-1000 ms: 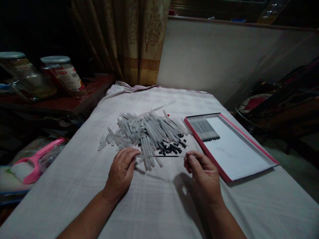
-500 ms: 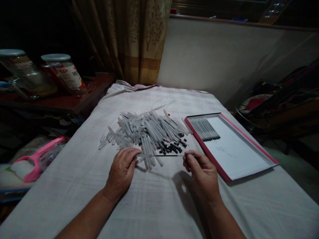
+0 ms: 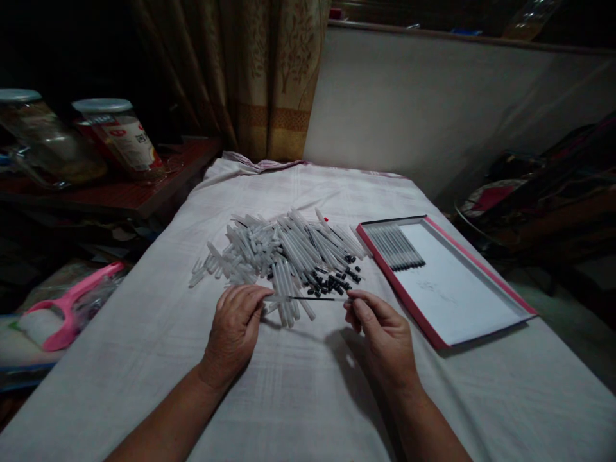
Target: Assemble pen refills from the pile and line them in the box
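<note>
My left hand [image 3: 235,326] pinches a translucent pen barrel [image 3: 280,299] that points to the right. Closed on the right end of a thin ink refill [image 3: 317,298] is my right hand [image 3: 385,337]; the refill's black left end is inside the barrel's mouth. Just beyond both hands lies a heap of loose pen barrels and caps [image 3: 255,247], all whitish and see-through. Small black plugs [image 3: 332,282] are scattered at the heap's right side. To the right, a shallow pink-edged box lid [image 3: 476,269] holds a row of assembled pens [image 3: 392,247] with black ends.
A white checked cloth [image 3: 289,398] covers the table. On a dark side table [image 3: 149,199] at left stand a lidded jar [image 3: 120,138] and a glass jug [image 3: 58,154]. A pink-handled roller [image 3: 72,308] lies lower left. Behind hangs a brown curtain [image 3: 274,77].
My right hand has shifted left toward my left hand, and the refill has slid further into the barrel. My left hand stays nearly still.
</note>
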`<state>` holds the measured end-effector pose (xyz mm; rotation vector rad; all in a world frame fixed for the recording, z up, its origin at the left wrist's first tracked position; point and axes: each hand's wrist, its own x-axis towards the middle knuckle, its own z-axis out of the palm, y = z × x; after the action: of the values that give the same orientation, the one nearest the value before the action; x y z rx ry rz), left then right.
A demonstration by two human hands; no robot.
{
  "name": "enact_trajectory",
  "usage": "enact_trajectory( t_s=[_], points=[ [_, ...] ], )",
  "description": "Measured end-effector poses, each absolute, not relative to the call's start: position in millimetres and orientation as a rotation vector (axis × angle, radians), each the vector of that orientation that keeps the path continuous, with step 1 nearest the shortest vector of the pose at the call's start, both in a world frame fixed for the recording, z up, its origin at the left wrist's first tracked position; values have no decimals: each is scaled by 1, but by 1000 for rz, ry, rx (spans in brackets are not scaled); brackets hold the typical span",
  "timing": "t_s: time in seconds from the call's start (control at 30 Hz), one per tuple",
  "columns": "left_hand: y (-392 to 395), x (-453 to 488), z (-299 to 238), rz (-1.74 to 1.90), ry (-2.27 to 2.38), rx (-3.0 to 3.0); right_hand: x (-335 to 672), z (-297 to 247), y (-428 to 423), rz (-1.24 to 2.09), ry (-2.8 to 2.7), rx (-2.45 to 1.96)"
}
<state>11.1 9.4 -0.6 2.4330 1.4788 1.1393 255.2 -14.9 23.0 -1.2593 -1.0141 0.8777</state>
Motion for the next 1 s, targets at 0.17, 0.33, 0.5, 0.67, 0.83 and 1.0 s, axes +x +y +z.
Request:
enact_trajectory(
  t_s=[0.17, 0.33, 0.5, 0.67, 0.83, 1.0],
  points=[
    [5, 13, 0, 1050, 1467, 2548, 252, 19, -14, 754, -1202, -1279],
    [-1, 22, 3, 1058, 1278, 2595, 234, 10, -17, 572, -1764, -1124],
    [1, 21, 2, 1126, 1303, 2527, 248, 4, -8, 339, -1847, -1302],
    [3, 19, -2, 1153, 1360, 2496, 284, -1, 9, 74, -1643, -1748],
    [2, 21, -1, 1159, 1379, 2492, 285, -6, 14, -40, -1760, -1938],
    [3, 19, -2, 1172, 1330, 2511, 281, -2, 13, 103, -1637, -1911]
  ],
)
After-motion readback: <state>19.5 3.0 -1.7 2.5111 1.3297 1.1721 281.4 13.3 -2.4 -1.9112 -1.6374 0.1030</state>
